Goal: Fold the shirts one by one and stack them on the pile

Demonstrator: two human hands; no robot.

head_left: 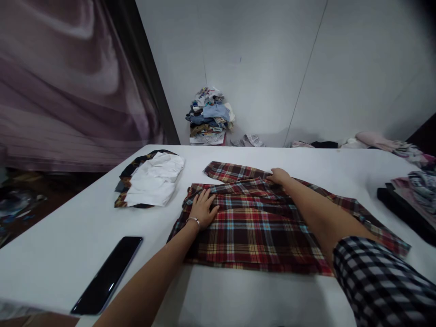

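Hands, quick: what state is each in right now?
Left hand: open, flat on the plaid shirt.
Right hand: on the shirt's far fold, fingers curled; grip cannot be told.

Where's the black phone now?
In the head view, the black phone lies on the white table, near its front-left edge, left of the left hand and plaid shirt.

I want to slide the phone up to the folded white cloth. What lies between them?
Only bare table lies between the phone and the folded white cloth, as the head view shows.
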